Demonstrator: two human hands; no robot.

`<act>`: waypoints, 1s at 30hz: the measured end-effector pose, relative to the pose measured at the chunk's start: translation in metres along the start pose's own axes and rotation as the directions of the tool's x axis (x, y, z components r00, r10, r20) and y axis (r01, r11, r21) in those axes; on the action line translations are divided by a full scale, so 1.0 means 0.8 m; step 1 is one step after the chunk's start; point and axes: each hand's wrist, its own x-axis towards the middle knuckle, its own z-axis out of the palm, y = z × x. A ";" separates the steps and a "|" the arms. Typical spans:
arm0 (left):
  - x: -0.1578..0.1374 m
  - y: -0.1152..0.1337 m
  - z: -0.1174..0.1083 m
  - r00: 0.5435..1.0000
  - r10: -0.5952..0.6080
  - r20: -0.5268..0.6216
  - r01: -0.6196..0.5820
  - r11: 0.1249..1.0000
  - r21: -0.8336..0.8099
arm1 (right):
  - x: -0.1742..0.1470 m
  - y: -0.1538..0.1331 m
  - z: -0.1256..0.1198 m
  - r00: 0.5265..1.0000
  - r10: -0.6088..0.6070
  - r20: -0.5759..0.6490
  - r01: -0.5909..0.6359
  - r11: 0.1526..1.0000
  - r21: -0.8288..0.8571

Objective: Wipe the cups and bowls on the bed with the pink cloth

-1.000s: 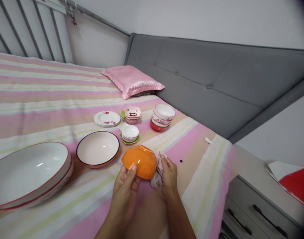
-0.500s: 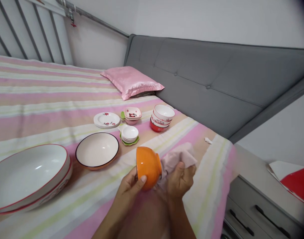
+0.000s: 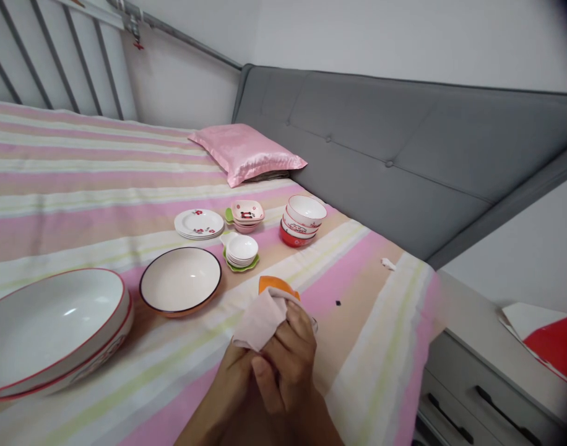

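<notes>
An orange bowl (image 3: pixel 278 284) is tilted on its side close to me, mostly hidden behind a pale pink cloth (image 3: pixel 261 319). My right hand (image 3: pixel 290 353) is closed on the cloth and presses it against the bowl's outside. Behind it, my left hand (image 3: pixel 234 371) grips the bowl from the left; its fingers are largely covered by the cloth and my right hand. Just beyond lie a stack of small white dishes (image 3: pixel 242 246) on a green leaf-shaped dish (image 3: pixel 241 267) and, to the left, a wide cream bowl with a dark rim (image 3: pixel 181 280).
Large red-rimmed oval bowls (image 3: pixel 51 328) sit nested at the left. Farther back are flowered white plates (image 3: pixel 199 223), pink dishes (image 3: pixel 247 212) and stacked bowls (image 3: pixel 303 221). A pink pillow (image 3: pixel 246 152) lies by the grey headboard (image 3: pixel 367 136). A drawer cabinet (image 3: pixel 488 384) stands right of the bed.
My right hand has moved left with the cloth, from beside the bowl onto its outside, covering most of it. A small dark spot on the bedsheet has come into view.
</notes>
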 end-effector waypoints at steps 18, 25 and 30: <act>0.005 0.017 0.001 0.911 -0.120 0.394 0.143 0.989 -0.031 | 0.008 0.019 -0.012 0.935 0.299 0.192 -0.294 0.954 -0.051; 0.008 0.008 0.001 0.950 -0.218 0.225 0.260 0.949 -0.177 | 0.009 0.040 -0.007 0.860 0.475 0.189 -0.509 0.829 0.231; 0.007 0.014 0.008 0.958 -0.277 -0.081 0.257 0.946 -0.199 | -0.005 0.052 0.006 0.784 0.580 0.222 -0.615 0.678 0.402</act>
